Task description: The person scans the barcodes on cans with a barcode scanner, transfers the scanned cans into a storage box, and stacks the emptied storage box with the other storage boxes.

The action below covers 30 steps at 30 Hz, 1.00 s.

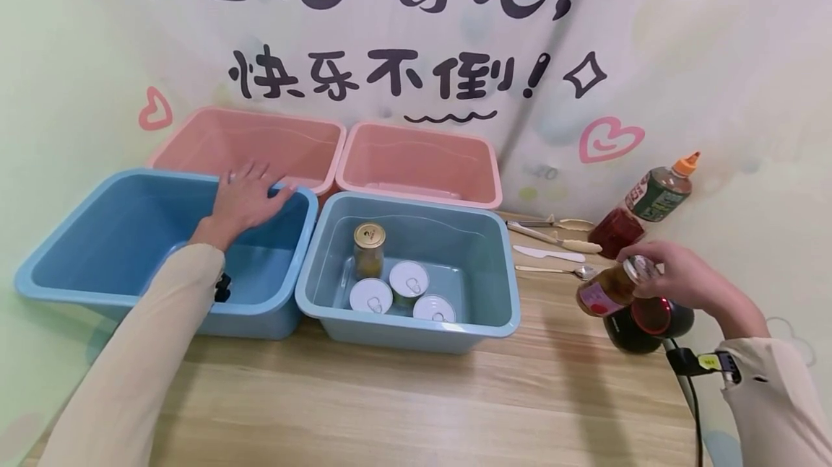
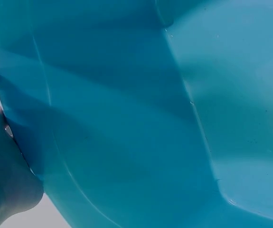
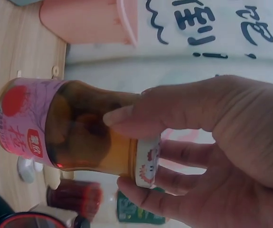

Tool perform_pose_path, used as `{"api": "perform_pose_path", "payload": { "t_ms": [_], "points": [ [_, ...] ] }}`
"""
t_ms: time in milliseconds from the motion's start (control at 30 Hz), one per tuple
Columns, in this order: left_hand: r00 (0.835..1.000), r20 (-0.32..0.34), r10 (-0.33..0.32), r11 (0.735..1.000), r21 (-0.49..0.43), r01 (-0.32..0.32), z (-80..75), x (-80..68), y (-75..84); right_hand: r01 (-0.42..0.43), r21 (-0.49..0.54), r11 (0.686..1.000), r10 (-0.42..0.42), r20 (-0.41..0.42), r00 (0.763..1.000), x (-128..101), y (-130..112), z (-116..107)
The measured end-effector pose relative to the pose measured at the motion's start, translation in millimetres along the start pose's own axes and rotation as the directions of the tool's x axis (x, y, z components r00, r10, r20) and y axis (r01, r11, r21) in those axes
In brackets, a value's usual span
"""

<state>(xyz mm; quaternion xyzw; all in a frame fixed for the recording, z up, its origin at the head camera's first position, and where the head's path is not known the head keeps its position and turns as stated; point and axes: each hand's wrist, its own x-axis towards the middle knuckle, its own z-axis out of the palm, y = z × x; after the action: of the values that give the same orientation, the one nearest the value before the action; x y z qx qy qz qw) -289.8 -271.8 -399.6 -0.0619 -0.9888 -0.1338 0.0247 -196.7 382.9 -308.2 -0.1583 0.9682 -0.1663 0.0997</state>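
Two hands in view. Right hand (image 1: 676,279): fingers curled round cap end of amber jar (image 3: 74,126), pink label, held tilted above counter (image 1: 403,402), right of blue bin (image 1: 408,323) containing four cans. Left hand (image 1: 243,200): fingers spread flat, resting on far rim of empty blue bin (image 1: 78,236).

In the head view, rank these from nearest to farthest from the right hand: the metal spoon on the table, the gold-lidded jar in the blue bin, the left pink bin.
Measured from the right hand, which grips a pink-labelled glass bottle:
1. Metal spoon, on the wooden table just left of the hand.
2. Gold-lidded jar, inside the right blue plastic bin, mid-table.
3. Left pink plastic bin, at the far back left against the wall.
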Motion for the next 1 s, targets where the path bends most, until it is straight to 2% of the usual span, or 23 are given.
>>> {"api": "perform_pose_path", "payload": {
  "t_ms": [367, 533, 1000],
  "points": [
    [1.000, -0.002, 0.000, 1.000, 0.001, 0.000, -0.1, -0.7, -0.6, -0.034, -0.030, 0.999, 0.033, -0.033, 0.999, -6.8, 25.2, 6.6],
    [1.000, -0.010, 0.003, 1.000, 0.002, -0.003, 0.0, -1.2, 0.1, -0.080, -0.026, 0.996, 0.079, -0.026, 0.997, -8.8, 32.9, 9.4],
    [1.000, -0.010, 0.005, 1.000, 0.002, -0.005, -0.9, 0.5, -0.8, -0.182, 0.037, 0.983, 0.181, 0.008, 0.983, -13.1, 35.3, 13.8]
  ]
}}
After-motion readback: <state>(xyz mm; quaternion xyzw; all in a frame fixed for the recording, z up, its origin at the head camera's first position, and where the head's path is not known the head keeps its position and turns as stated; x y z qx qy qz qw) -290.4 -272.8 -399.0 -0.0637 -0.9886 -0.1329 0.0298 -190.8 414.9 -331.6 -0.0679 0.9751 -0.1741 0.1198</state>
